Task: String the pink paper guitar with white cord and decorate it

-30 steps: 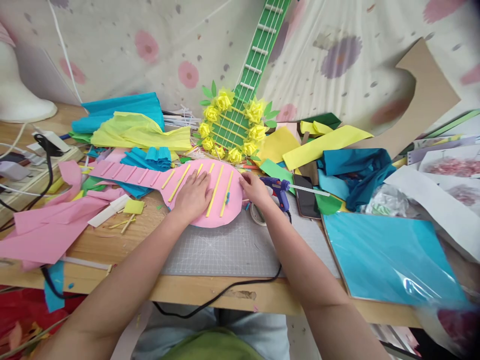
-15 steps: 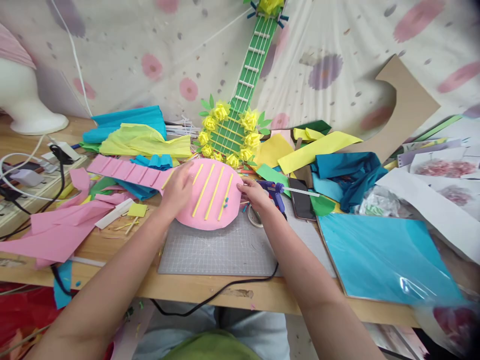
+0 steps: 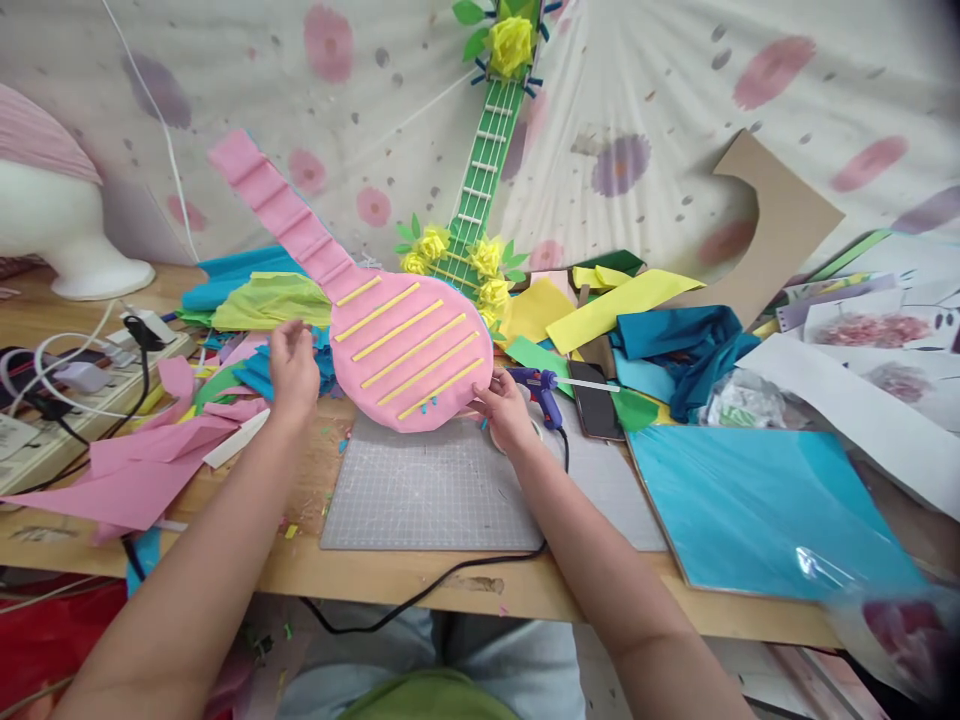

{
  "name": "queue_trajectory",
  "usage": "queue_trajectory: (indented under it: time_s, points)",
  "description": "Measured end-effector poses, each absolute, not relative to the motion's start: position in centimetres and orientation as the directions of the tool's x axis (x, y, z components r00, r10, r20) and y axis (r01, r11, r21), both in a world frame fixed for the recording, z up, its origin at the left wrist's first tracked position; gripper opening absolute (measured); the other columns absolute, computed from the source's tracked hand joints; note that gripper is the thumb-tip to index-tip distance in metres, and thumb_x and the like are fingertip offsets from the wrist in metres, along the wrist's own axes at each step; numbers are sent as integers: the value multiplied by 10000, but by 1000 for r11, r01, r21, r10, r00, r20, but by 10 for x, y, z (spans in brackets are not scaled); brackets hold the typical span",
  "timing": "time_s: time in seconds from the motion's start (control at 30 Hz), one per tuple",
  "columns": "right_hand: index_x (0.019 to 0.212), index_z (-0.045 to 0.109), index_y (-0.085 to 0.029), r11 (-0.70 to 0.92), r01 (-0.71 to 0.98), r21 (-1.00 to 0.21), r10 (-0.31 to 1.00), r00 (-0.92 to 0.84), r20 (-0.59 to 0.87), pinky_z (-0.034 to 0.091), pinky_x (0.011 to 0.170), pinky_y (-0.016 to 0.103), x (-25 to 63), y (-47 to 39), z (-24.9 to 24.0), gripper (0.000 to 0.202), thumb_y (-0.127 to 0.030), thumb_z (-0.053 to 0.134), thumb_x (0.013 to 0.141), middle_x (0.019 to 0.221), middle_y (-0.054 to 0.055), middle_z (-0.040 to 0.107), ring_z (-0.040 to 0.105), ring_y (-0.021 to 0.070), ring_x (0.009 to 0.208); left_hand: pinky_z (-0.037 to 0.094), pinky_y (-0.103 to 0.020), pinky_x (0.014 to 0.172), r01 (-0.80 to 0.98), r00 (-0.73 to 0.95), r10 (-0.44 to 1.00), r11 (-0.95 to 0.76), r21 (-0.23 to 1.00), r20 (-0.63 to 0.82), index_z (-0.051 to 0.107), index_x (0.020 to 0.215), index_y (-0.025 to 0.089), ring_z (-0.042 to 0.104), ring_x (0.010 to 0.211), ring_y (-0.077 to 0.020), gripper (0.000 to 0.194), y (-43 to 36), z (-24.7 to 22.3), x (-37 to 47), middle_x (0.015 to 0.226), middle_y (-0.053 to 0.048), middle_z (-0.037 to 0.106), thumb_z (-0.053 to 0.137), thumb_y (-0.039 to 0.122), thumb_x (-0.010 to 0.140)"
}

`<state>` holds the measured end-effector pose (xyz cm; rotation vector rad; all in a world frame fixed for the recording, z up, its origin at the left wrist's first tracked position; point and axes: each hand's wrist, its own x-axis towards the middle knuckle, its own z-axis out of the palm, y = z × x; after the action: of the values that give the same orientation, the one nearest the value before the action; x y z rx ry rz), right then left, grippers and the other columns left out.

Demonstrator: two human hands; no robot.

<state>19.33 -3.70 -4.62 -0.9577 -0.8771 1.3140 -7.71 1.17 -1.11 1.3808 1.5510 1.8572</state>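
Note:
A pink paper guitar (image 3: 427, 345) with yellow strips across its round body is tilted, its ridged neck rising to the upper left. My right hand (image 3: 504, 408) pinches the lower right rim of the body. Left of the body, my left hand (image 3: 294, 370) is raised with loosely bent fingers and nothing seen in it, near crumpled blue crepe paper (image 3: 259, 372). Small blue bits (image 3: 429, 404) show on the lowest yellow strip. Behind leans a green guitar (image 3: 480, 190) trimmed with yellow paper flowers, partly covered by the pink one.
A grey cutting mat (image 3: 435, 490) lies in front. At right are a blue glue gun (image 3: 541, 388), a phone (image 3: 598, 402) and blue sheets (image 3: 772, 510). Pink paper scraps (image 3: 142, 460) and a power strip (image 3: 97, 390) are at left. A black cord (image 3: 442, 585) crosses the table edge.
The pink guitar has turned clockwise, its neck swinging up from lying low at left. My left hand has let go of its body and moved left. My right hand keeps its rim.

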Motion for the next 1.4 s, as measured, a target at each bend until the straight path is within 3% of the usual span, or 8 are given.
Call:
queue_trajectory:
  time_s: [0.1,0.17,0.43,0.6,0.8,1.2,1.4]
  points:
    - [869,455,-240,10,-366,-930,997,72,-17,538,687,339,191,-42,-52,416,-327,724,564,879,-29,580,577,124,735,518,-319,718,-2,-448,882,-163,987,145,549,964,145,626,861,-184,354,13,-24,-70,990,-113,631,395,445,854]
    - [875,452,-240,5,-373,-928,997,75,-25,539,690,345,191,-44,-55,426,-324,727,560,893,-20,580,578,130,742,515,-302,705,-41,-405,908,-132,990,105,575,935,140,626,840,-175,347,10,-27,-64,982,-113,639,412,433,847]
    - [986,452,-244,-15,-429,-903,996,68,-49,531,733,346,192,-45,-65,537,-285,736,533,1030,21,565,584,157,840,473,-330,861,119,-313,910,-246,962,271,596,1040,166,578,1005,-190,327,7,-31,-62,1122,-85,617,520,341,775]
    - [1031,452,-254,-38,-394,-918,997,43,-60,528,747,345,193,-43,-70,591,-291,736,513,1119,34,545,577,173,901,422,-319,943,263,-273,876,-329,907,397,562,1131,159,561,1055,-181,373,10,-32,-60,1163,-100,601,493,328,805]
    - [1073,442,-261,-45,-349,-936,999,-9,-45,517,757,330,195,-45,-71,622,-314,742,531,1150,40,540,569,180,931,396,-302,973,410,-280,816,-374,832,505,585,1111,166,538,1094,-180,338,9,-24,-52,1172,-81,599,443,311,841]
    - [1231,393,-231,10,-159,-987,986,-160,36,468,852,318,195,-51,-63,750,-259,723,558,1190,51,547,542,191,1020,423,-312,933,554,-290,790,-321,768,540,607,1073,157,563,1033,-185,325,16,-18,-52,1106,-76,632,382,224,848]
    - [1190,406,-249,-78,-155,-985,986,-155,-54,496,797,332,198,-49,-57,618,-327,682,642,1028,38,617,595,178,926,417,-315,939,598,-271,800,-296,745,535,605,1073,153,560,1042,-190,330,16,-22,-57,1113,-87,625,370,235,855]
